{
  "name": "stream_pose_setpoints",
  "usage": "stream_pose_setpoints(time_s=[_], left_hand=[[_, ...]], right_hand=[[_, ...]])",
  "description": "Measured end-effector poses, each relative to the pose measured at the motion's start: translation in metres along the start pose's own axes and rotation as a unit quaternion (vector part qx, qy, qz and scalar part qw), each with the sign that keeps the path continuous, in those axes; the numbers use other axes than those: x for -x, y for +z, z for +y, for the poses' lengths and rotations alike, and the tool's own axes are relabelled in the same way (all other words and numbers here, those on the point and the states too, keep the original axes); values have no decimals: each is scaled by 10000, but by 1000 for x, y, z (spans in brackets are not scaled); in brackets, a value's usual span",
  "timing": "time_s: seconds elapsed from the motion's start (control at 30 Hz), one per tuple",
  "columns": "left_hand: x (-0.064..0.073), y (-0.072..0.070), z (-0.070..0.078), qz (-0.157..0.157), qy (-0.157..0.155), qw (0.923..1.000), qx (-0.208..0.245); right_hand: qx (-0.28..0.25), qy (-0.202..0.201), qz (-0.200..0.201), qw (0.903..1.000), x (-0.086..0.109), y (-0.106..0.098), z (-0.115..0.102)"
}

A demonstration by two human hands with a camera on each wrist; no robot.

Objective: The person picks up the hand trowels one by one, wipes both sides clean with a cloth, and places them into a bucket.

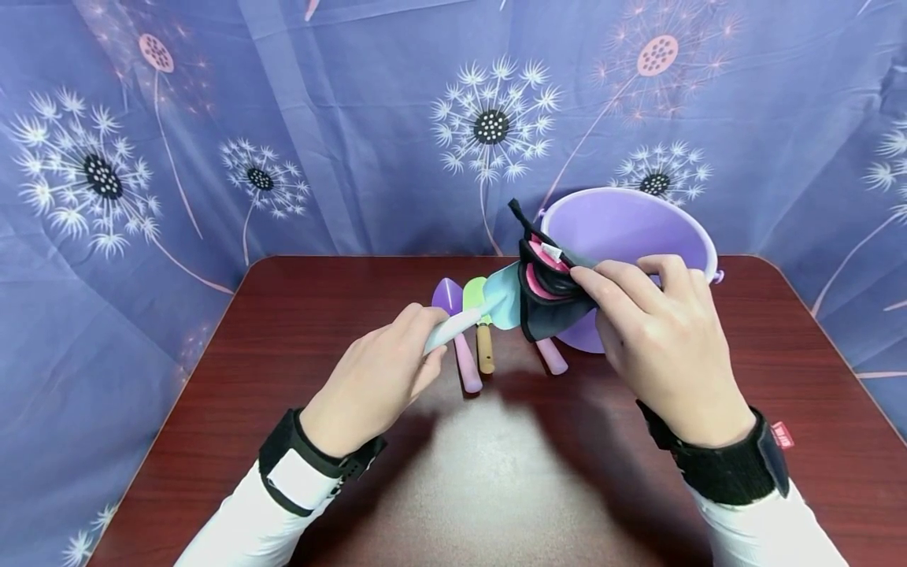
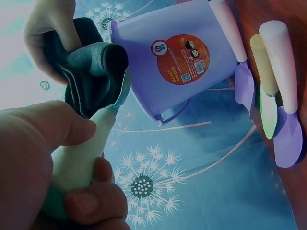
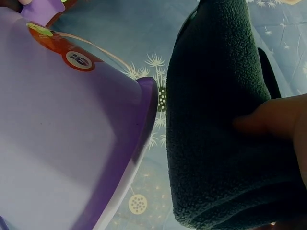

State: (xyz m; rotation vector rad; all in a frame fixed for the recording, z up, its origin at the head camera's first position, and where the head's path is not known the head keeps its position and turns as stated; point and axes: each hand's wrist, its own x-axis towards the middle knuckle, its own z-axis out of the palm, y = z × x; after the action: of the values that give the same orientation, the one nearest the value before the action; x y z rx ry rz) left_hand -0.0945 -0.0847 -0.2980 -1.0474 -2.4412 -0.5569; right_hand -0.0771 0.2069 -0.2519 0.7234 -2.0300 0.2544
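In my left hand [image 1: 379, 378] I grip the pale handle of a small garden trowel [image 1: 503, 298] with a light blue blade. My right hand [image 1: 659, 339] pinches a folded dark grey fleecy cloth [image 1: 556, 311] with black edging, pink inner layers, a white tag and a black loop. The cloth overlaps the far end of the blade in the head view. Seen from the left wrist, the cloth [image 2: 86, 67] lies right against the blade. Fleecy pile on the cloth [image 3: 216, 120] fills much of the right wrist view, with my right thumb pressed on it.
A purple bucket [image 1: 631, 213] with an orange label stands at the back right, behind the cloth. On the brown table [image 1: 319, 299] lie a purple trowel [image 1: 464, 358], a green-bladed tool with a tan handle [image 1: 485, 350], and another pink-handled tool [image 1: 551, 357] by the bucket.
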Motion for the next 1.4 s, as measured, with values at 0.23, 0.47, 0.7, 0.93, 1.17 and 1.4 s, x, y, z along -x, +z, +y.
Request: stream_pose_setpoints(time_s=[0.23, 0.47, 0.7, 0.93, 1.17, 1.4], left_hand=[[0, -1, 0, -75, -128, 9998, 101], [0, -1, 0, -67, -190, 9998, 85], [0, -1, -1, -52, -202, 9997, 102], [0, 0, -2, -19, -204, 9998, 73], [0, 0, -2, 54, -362, 9993, 93], [0, 0, -4, 96, -449, 9987, 208]], right_hand=[[-32, 212, 121, 9997, -1, 1, 1], [-27, 416, 113, 9991, 1, 2, 2], [6, 505, 24, 9987, 3, 4, 3], [-91, 376, -59, 9992, 4, 7, 1], [-330, 181, -398, 9985, 6, 10, -2], [-406, 11, -598, 9974, 7, 12, -8]])
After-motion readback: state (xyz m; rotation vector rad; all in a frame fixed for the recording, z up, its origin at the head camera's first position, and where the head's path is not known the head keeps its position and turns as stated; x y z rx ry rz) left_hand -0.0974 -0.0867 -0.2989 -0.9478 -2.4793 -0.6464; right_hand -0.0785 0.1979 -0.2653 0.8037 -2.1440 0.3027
